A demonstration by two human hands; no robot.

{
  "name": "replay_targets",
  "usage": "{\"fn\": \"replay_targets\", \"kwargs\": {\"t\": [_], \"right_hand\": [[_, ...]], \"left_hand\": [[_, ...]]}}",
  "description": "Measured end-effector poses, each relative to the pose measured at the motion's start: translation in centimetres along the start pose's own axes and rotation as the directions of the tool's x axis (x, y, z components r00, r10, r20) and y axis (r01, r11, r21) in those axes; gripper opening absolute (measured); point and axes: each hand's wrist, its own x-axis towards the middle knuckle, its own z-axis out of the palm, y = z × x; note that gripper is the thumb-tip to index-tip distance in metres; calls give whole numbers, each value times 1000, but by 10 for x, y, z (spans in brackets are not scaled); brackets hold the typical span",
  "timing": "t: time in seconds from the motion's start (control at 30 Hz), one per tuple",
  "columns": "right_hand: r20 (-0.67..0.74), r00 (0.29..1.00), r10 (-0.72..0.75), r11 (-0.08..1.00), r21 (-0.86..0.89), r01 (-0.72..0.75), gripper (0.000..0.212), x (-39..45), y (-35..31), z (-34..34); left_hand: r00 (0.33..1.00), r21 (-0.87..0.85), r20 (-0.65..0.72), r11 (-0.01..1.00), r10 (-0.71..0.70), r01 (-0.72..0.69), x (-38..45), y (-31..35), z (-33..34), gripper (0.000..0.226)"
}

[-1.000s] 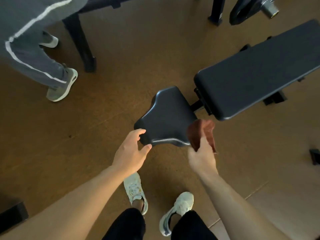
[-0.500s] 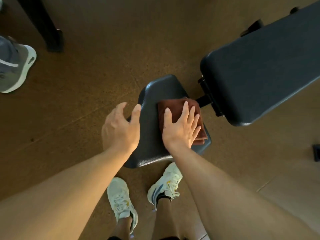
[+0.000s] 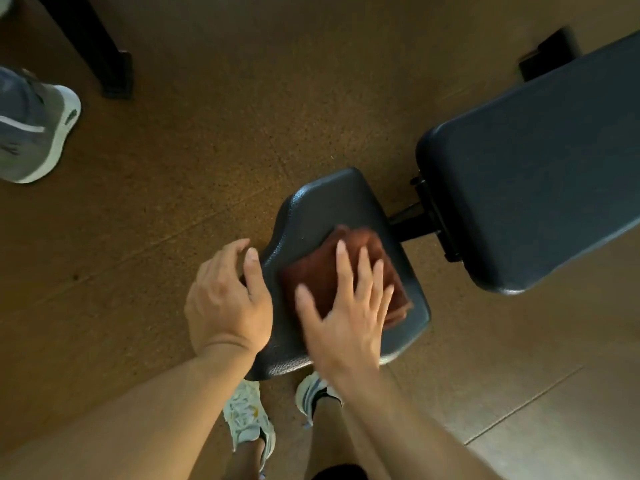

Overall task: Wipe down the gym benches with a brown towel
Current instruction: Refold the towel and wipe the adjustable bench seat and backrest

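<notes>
A folded brown towel (image 3: pixel 318 271) lies flat on the black padded seat pad (image 3: pixel 325 202) of a gym bench. My right hand (image 3: pixel 346 317) presses down on the towel with its fingers spread, covering the towel's near half. Beside it, my left hand (image 3: pixel 228 299) grips the seat pad's left edge, thumb on top and fingers curled under. The bench's long black back pad (image 3: pixel 536 174) stretches away to the upper right, joined to the seat by a black metal bracket (image 3: pixel 426 216).
The floor is brown cork-like matting, with a lighter panel (image 3: pixel 571 427) at the lower right. Another person's grey shoe (image 3: pixel 34 129) stands at the far left. A black equipment leg (image 3: pixel 104 53) rises at the upper left. My own white shoes (image 3: pixel 249 417) are under the seat.
My right hand laid the towel onto the seat pad and has slid it a little towards me and left. My left hand shifted up along the pad's left edge. The view moved closer.
</notes>
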Motion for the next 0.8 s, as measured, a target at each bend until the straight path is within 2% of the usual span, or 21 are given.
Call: {"fn": "replay_targets", "kwargs": {"t": [0.1,0.17,0.23,0.3,0.37,0.43,0.5,0.57,0.7,0.8], "right_hand": [[-78,996,-49,999,7,50,79,74,-4,-20],[-99,994,-50,998,23,53,76,89,-6,-23],[-109,993,-47,996,68,54,72,66,-1,-13],[-122,990,-73,991,103,86,73,9,8,2],[-122,984,-131,986,90,143,77,-45,20,12],[-84,988,-129,988,71,135,75,-60,25,13],[-41,999,-31,996,77,34,82,-29,17,5],[-70,998,9,1000,24,-7,86,21,1,-6],[-85,993,-87,996,24,89,75,103,-11,-30],[-121,988,-93,993,63,101,71,89,-4,-26]], "left_hand": [[999,25,-42,999,22,-21,0,-3,4,39],[998,48,-53,998,31,-29,1,-4,7,38],[998,71,-52,997,38,-34,1,-3,7,39],[998,88,-52,995,45,-40,0,-3,5,40],[997,108,-54,993,46,-40,0,-2,4,43],[998,134,-53,990,43,-35,-1,-2,5,46],[998,146,-56,989,39,-31,0,-2,6,48],[997,151,-64,988,36,-25,0,-3,7,46],[997,136,-71,990,43,-33,0,-4,7,42],[996,138,-68,990,52,-42,0,-5,8,43]]}}
